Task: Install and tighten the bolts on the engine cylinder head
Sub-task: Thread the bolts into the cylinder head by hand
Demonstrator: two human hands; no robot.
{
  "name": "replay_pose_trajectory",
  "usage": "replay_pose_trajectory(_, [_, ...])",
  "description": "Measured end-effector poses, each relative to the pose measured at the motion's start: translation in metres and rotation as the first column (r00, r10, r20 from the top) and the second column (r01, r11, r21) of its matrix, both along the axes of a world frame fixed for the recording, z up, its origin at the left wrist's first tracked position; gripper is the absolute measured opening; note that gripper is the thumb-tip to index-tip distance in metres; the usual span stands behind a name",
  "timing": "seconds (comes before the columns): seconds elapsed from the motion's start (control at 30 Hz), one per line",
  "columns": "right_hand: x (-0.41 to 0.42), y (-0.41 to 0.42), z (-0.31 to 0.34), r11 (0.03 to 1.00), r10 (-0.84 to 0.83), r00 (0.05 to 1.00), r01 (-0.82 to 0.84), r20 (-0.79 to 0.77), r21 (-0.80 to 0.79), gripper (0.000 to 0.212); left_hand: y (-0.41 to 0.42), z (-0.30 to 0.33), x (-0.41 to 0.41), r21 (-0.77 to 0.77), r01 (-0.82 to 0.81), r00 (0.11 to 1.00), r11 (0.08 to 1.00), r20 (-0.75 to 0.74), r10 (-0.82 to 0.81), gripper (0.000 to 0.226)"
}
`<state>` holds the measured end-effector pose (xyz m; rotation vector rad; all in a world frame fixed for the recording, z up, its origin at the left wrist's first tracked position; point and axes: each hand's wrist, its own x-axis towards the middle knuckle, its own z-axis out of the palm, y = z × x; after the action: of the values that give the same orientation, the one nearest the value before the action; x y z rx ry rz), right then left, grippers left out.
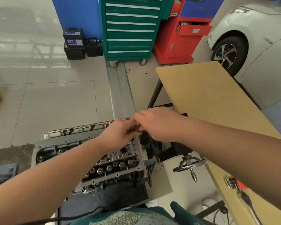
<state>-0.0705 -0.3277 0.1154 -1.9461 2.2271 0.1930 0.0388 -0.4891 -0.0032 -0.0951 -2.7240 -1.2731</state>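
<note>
The grey engine cylinder head [113, 161] lies on a stand below me, its valve bores and bolt holes facing up. Both hands meet above its far right corner. My left hand [118, 133] curls round a small dark metal piece [137, 127], which looks like a bolt or socket; most of it is hidden. My right hand [156, 124] comes from the right and pinches the same piece from above with its fingertips. A ratchet wrench [248, 203] lies on the wooden table at the lower right.
A wooden table [201, 95] stretches along the right. The stand's handwheel [190, 165] sits beside the head. A green drawer cabinet [130, 28], a red tool cart [182, 38] and car batteries [75, 43] stand at the back. A white car [253, 36] is at far right.
</note>
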Motion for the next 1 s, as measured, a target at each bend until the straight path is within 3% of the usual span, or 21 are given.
replay_pose_trajectory(0.13, [0.016, 0.000, -0.010, 0.986, -0.117, 0.983, 0.097, -0.143, -0.138, 0.035, -0.007, 0.008, -0.001, 0.060, 0.107, 0.994, 0.992, 0.026, -0.108, 0.020])
replay_pose_trajectory(0.3, [0.018, -0.012, -0.006, 0.965, -0.243, 0.947, 0.215, -0.208, -0.151, 0.041, 0.018, 0.003, 0.004, 0.093, -0.217, 0.973, 0.972, -0.063, 0.224, 0.056])
replay_pose_trajectory(0.37, [0.014, -0.013, 0.000, 0.982, -0.152, 0.981, 0.136, -0.125, -0.130, 0.030, 0.026, 0.000, 0.004, 0.115, -0.310, 0.948, 0.944, -0.037, 0.316, 0.047])
replay_pose_trajectory(0.47, [0.001, -0.006, 0.010, 0.999, 0.041, 0.999, -0.041, 0.018, -0.024, 0.018, 0.024, -0.005, 0.006, 0.075, -0.292, 0.956, 0.954, 0.041, 0.290, 0.008])
replay_pose_trajectory(0.57, [0.001, 0.000, 0.007, 1.000, 0.010, 1.000, -0.010, 0.017, -0.017, 0.015, 0.014, 0.001, 0.003, 0.080, -0.130, 0.991, 0.988, 0.006, 0.130, 0.007])
replay_pose_trajectory(0.67, [0.012, 0.003, -0.002, 0.995, -0.058, 0.998, 0.057, -0.011, -0.085, 0.022, 0.004, 0.015, 0.001, 0.107, 0.015, 1.000, 0.994, 0.004, -0.016, 0.038])
replay_pose_trajectory(0.8, [0.019, -0.004, -0.004, 0.984, -0.158, 0.987, 0.156, -0.019, -0.091, 0.023, 0.013, 0.013, 0.002, 0.144, -0.132, 0.987, 0.981, -0.076, 0.144, 0.045])
replay_pose_trajectory(0.9, [0.016, -0.011, -0.001, 0.979, -0.194, 0.981, 0.192, -0.008, -0.073, 0.023, 0.023, 0.012, 0.004, 0.178, -0.270, 0.957, 0.946, -0.055, 0.284, 0.025])
replay_pose_trajectory(1.0, [0.011, -0.010, 0.002, 0.988, -0.143, 0.989, 0.144, 0.026, -0.055, 0.024, 0.027, 0.018, 0.004, 0.152, -0.246, 0.965, 0.957, -0.050, 0.256, 0.016])
